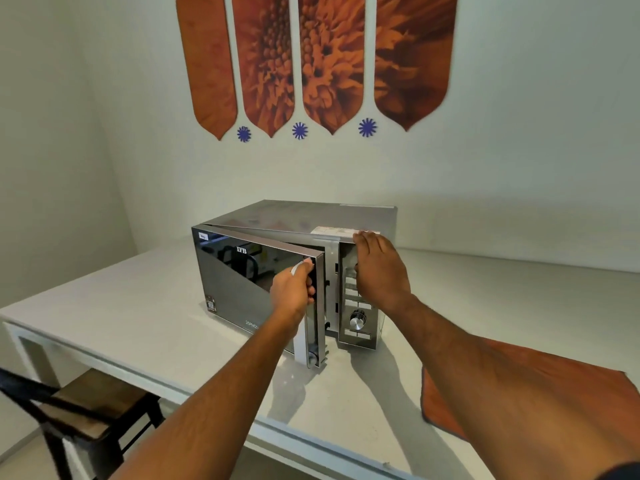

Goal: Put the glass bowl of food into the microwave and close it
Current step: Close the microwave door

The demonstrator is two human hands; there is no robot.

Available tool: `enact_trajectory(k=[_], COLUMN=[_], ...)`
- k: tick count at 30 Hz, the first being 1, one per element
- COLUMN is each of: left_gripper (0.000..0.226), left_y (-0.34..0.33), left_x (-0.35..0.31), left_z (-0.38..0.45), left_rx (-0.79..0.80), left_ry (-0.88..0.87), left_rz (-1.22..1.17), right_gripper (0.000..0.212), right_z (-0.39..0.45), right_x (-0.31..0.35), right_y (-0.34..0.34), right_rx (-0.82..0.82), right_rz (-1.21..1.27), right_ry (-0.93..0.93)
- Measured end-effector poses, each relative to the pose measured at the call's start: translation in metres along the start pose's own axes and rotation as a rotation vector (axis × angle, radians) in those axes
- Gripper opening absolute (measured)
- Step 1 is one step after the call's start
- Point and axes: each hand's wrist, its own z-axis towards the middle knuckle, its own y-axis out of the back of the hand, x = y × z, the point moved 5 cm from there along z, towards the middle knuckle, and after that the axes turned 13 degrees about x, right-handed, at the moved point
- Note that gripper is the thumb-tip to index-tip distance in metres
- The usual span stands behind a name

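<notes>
White table (pixel 145 327) below orange wall panels, microwave (pixel 298 216) at centre, door (pixel 256 282) ajar, left hand (pixel 292 292) clenched on door edge, right hand (pixel 377 268) flat against control panel (pixel 356 320), glass bowl unseen, orange cloth (pixel 446 407) at 4 o'clock.

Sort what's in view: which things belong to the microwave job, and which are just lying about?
In the job: silver mirror-door microwave, door ajar; left hand gripping the door handle; right hand braced on the microwave's top corner. The bowl is not visible.

Lying about: orange cloth, dark wooden chair, white table.
</notes>
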Motion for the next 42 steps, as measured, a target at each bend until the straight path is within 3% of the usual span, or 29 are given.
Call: enact_trajectory(k=[22, 42], left_gripper=[0.043, 0.045], left_y=[-0.024, -0.043], left_x=[0.013, 0.023], left_z=[0.048, 0.078], left_rx=[0.160, 0.121], left_ry=[0.054, 0.005], left_rz=[-0.104, -0.082], right_gripper=[0.099, 0.096], right_z=[0.005, 0.012], right_x=[0.012, 0.016], right_y=[-0.005, -0.012], right_rx=[-0.023, -0.041], right_rz=[0.044, 0.014], right_ry=[-0.153, -0.218])
